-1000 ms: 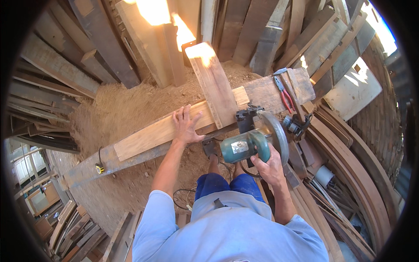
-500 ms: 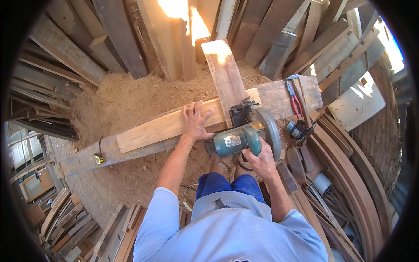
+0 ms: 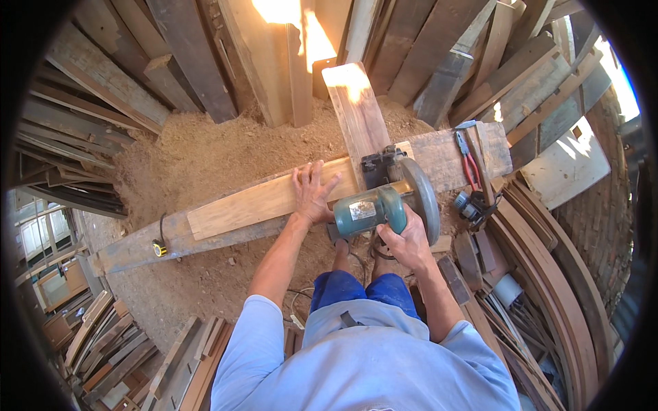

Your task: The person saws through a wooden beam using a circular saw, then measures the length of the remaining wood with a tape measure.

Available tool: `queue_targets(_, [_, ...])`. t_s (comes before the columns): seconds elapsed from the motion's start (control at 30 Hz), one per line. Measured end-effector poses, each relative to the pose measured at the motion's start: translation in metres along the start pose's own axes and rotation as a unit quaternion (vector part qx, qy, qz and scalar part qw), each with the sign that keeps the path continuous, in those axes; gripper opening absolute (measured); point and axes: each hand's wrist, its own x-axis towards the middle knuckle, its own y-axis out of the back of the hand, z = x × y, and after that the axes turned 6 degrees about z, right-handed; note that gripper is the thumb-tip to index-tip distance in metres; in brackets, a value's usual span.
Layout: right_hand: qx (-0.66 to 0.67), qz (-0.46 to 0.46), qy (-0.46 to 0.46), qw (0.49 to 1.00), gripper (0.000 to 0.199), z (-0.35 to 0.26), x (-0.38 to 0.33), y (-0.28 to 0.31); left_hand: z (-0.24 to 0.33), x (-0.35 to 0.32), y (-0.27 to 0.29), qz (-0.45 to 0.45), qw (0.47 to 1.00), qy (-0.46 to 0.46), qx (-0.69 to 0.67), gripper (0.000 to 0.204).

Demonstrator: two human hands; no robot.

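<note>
My left hand [image 3: 314, 195] lies spread on a pale wooden board [image 3: 257, 202], fingers stretched out and pressing its top. The board rests along a long grey-brown plank [image 3: 168, 236]. My right hand [image 3: 410, 240] is wrapped round the rear handle of a teal circular saw [image 3: 363, 211]. The saw's round metal guard [image 3: 423, 198] faces right, and its dark base sits over the board's right end. A shorter brown board [image 3: 356, 113] lies crosswise there, pointing away from me, against the saw's base. The blade is hidden by the guard.
Red-handled pliers [image 3: 469, 164] lie on the plank's right end, with a second power tool [image 3: 473, 207] beside it. A yellow tape measure [image 3: 160, 248] sits at the left. Sawdust [image 3: 199, 151] covers the ground. Timber planks [image 3: 188, 58] lean all around.
The saw has moved slightly away from me along the crosswise board, my right hand going with it. My left hand stays in place on the pale board. The view has shifted a little.
</note>
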Motion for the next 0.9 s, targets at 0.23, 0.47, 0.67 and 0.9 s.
queue_targets(0.23, [-0.002,-0.005,0.008,1.000,0.036,-0.010,0.014,-0.002,-0.009,-0.004,-0.013,0.016,0.999,-0.028,0.033,0.109])
queue_targets(0.47, [-0.011,-0.007,-0.002,1.000,0.036,-0.012,0.025,-0.003,-0.001,-0.001,-0.002,0.027,0.999,-0.022,-0.001,0.103])
queue_targets(0.67, [-0.031,0.014,0.024,0.999,0.039,-0.011,0.024,-0.001,0.000,0.002,0.006,0.003,1.000,-0.010,-0.001,0.088])
queue_targets(0.9, [-0.051,0.039,-0.003,0.998,0.042,-0.013,-0.032,0.035,0.006,0.003,0.014,-0.045,0.999,0.012,0.013,0.099])
